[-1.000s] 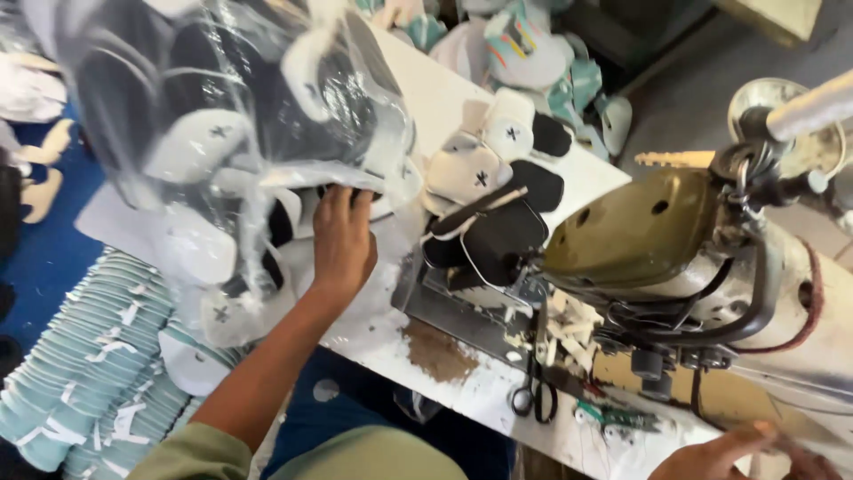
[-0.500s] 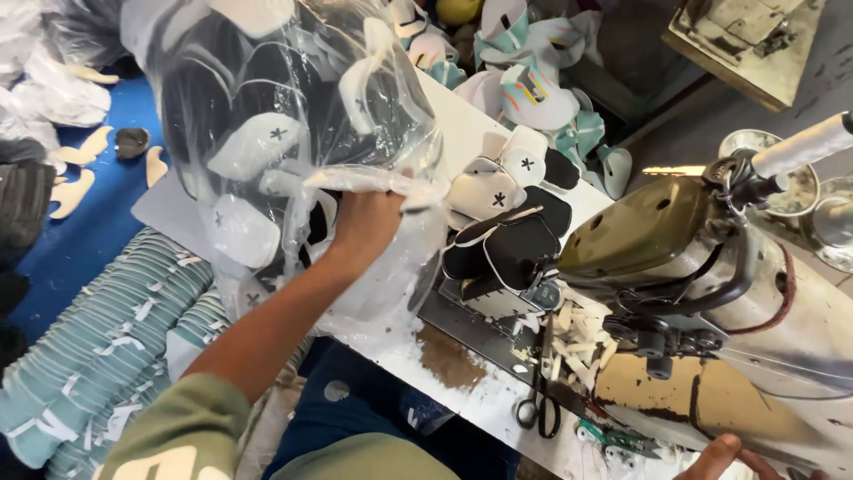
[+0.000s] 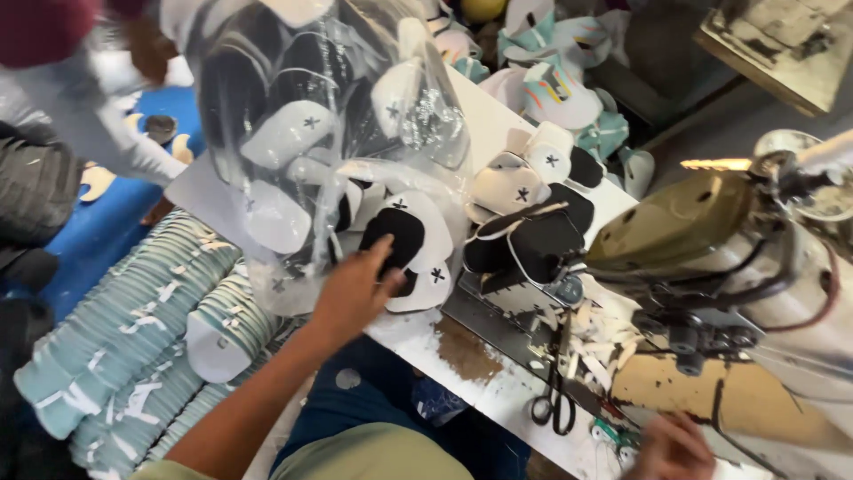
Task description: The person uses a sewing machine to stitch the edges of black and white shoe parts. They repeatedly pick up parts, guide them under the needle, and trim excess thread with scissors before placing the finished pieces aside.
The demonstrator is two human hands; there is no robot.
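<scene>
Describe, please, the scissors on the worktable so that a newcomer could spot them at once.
Start at the olive-green sewing machine on the white table. Below it, near the table's front edge, lie the scissors, the only thing there with two black loop handles.

My left hand [image 3: 351, 293] rests with spread fingers on a black-and-white cut piece [image 3: 409, 251] at the mouth of a clear plastic bag [image 3: 311, 133] full of such pieces, on the white table [image 3: 484, 111]. My right hand [image 3: 673, 447] sits at the near right edge below the sewing machine [image 3: 711, 258], just right of the scissors [image 3: 553, 400]. Stacked teal pieces [image 3: 124, 338] lie near left.
</scene>
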